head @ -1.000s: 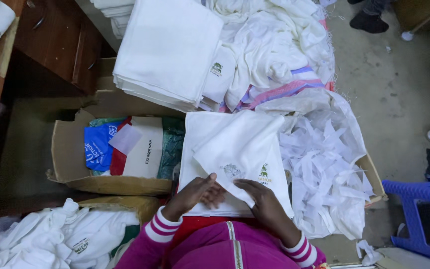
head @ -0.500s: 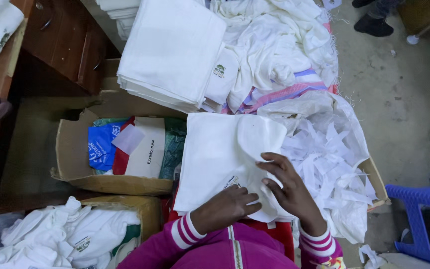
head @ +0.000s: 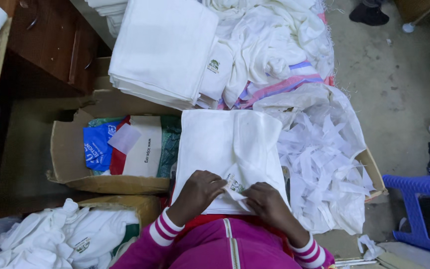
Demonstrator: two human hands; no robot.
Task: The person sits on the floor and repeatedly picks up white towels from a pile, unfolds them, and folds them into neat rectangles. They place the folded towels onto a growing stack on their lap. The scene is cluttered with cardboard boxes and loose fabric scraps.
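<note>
Two hands worked at the near edge of a folded white cloth (head: 225, 149) on our lap. Our left hand (head: 197, 192) and right hand (head: 267, 201) both pinched the corner bearing a small printed emblem (head: 234, 185), fingers pressed together on the fabric. Just left lay an open cardboard box (head: 75, 174); white fabric strips (head: 324, 169) were heaped to the right.

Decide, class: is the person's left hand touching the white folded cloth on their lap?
Touching. The head view shows the left hand resting on the white folded cloth, its fingers pinching the cloth's near edge beside the right hand.
</note>
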